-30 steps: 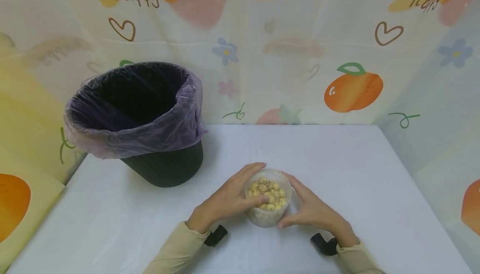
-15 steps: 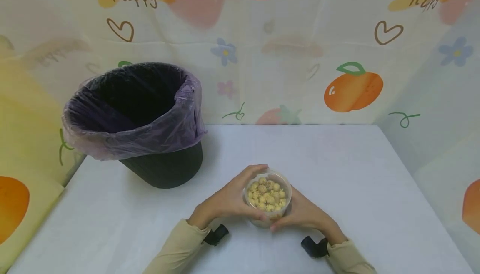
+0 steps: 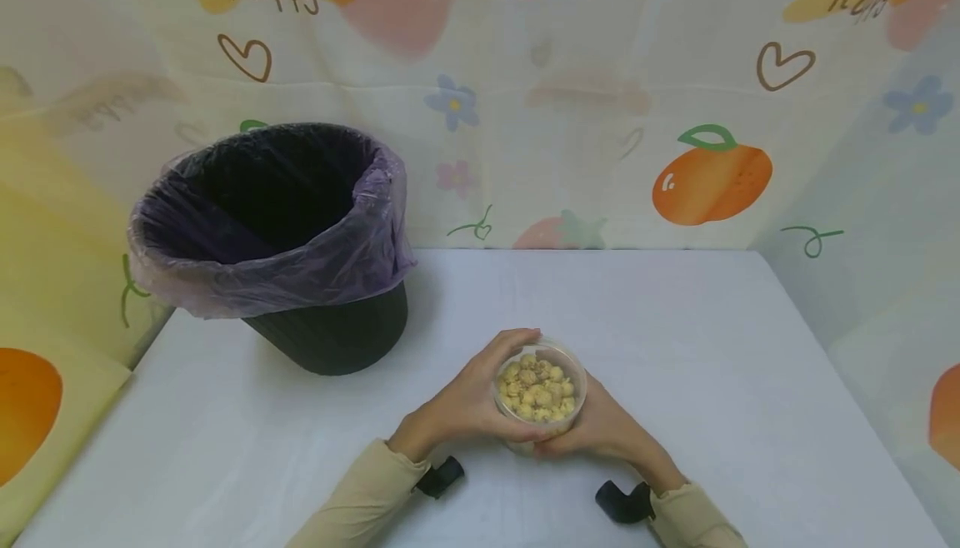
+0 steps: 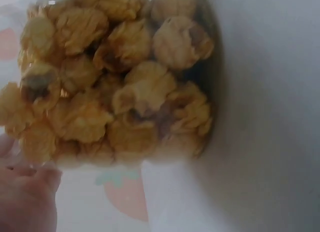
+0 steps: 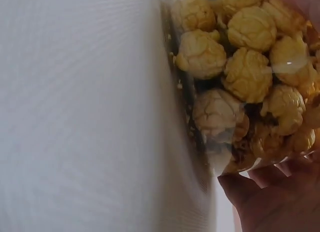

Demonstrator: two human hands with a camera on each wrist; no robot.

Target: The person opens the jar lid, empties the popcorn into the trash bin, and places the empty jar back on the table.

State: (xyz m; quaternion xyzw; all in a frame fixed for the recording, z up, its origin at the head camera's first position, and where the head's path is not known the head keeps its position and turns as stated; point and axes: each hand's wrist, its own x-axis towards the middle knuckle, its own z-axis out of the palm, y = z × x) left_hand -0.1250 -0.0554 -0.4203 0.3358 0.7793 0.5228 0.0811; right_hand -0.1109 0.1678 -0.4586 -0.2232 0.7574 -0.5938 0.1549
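A clear round plastic tub [image 3: 551, 430] of yellow popcorn [image 3: 536, 386] stands at the front middle of the table, its top uncovered. My left hand [image 3: 480, 394] grips it from the left, fingers behind and thumb across the near side. From the right, my right hand [image 3: 603, 423] holds the same tub, its thumb close to the left thumb at the front. Through the clear wall, the popcorn [image 4: 125, 92] shows large in the left wrist view. In the right wrist view, fingers of the right hand [image 5: 280, 197] lie against the tub's side.
A dark bin [image 3: 352, 331] with a purple plastic liner [image 3: 322, 269] stands at the back left, its mouth facing up. The white table [image 3: 675, 323] ends at a printed cloth backdrop [image 3: 570, 115]. Black wrist mounts [image 3: 626, 502] sit below the sleeves.
The left thumb has moved from over the popcorn to the tub's near side. The right hand has closed in around the tub. The bin has not moved.
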